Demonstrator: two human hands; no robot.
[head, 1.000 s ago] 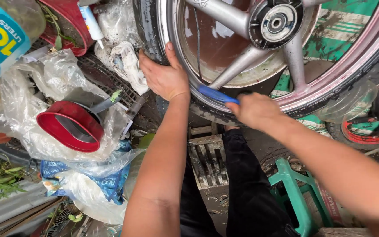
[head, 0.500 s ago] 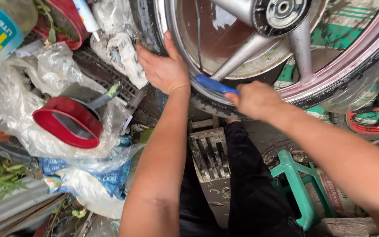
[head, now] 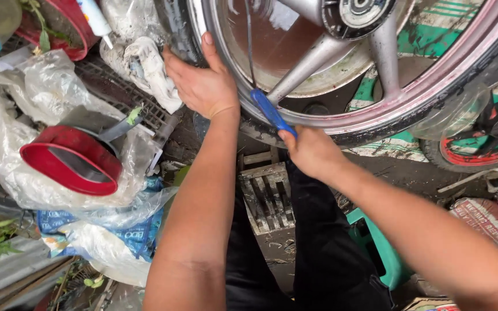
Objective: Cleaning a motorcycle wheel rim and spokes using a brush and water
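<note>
Legs: the person's black trousers (head: 318,253) fill the bottom centre, between the two forearms.
Stool: a green plastic stool (head: 378,247) shows just right of the trousers, partly hidden by the right forearm.
Block: a weathered slatted wooden block (head: 266,193) lies on the dirty ground just ahead of the knees, below the wheel.
Right hand: the right hand (head: 312,152) is closed in a fist around the near end of a blue-handled tool (head: 272,112); fingers curled tight, thumb on top.
Tool: the blue handle slants up and left from the fist to the inner edge of the rim; its working tip is hidden, so I cannot tell what kind of tip it has.
Left hand: the left hand (head: 203,86) lies flat on the tyre and rim at the wheel's left edge, fingers pressed together and curved over the rubber, thumb pointing up along the rim.
Wheel: the motorcycle wheel (head: 410,106) spans the top of the view, with a reddish rim, black tyre, silver cast spokes and the hub near the top edge.
Left clutter: a red-rimmed pan (head: 70,158) rests on crumpled clear plastic bags (head: 7,132); a dirty white rag (head: 148,66) sits just left of the left hand.
Far right: a second wheel (head: 485,144) with a red rim lies beyond.
</note>
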